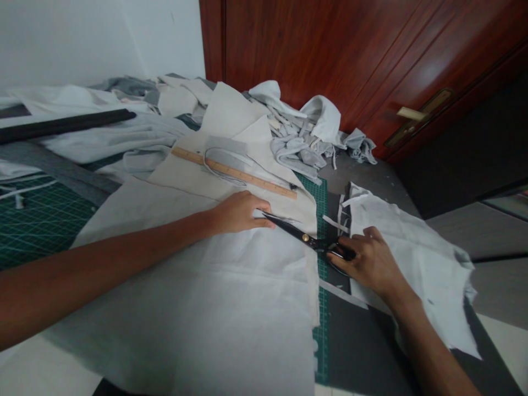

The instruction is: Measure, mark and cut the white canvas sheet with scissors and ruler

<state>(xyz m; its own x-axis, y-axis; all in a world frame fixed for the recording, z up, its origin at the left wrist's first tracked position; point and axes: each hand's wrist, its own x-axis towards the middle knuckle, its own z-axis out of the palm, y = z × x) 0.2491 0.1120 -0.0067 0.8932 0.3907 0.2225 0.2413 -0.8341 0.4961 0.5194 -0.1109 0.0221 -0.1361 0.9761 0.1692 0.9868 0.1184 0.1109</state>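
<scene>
A large sheet of white fabric (198, 308) spreads over the table toward me. My right hand (371, 261) is closed round the handles of a pair of black scissors (304, 236) with a brass-coloured pivot. The blades point left across the fabric, and their tips reach my left hand (243, 213). That hand is closed in a pinch on the white fabric, thumb and fingers beside the blade tips. Just beyond it, a wooden ruler (256, 181) lies on cream fabric pieces (235, 110), with a looped grey strip (223, 175) across it.
Crumpled grey and white scraps (305, 137) are heaped near the brown door (330, 49). A green cutting mat (37, 220) shows at the left. More white cloth (400, 236) lies right of my right hand. A dark rod-like strip (66, 125) rests on fabric at the left.
</scene>
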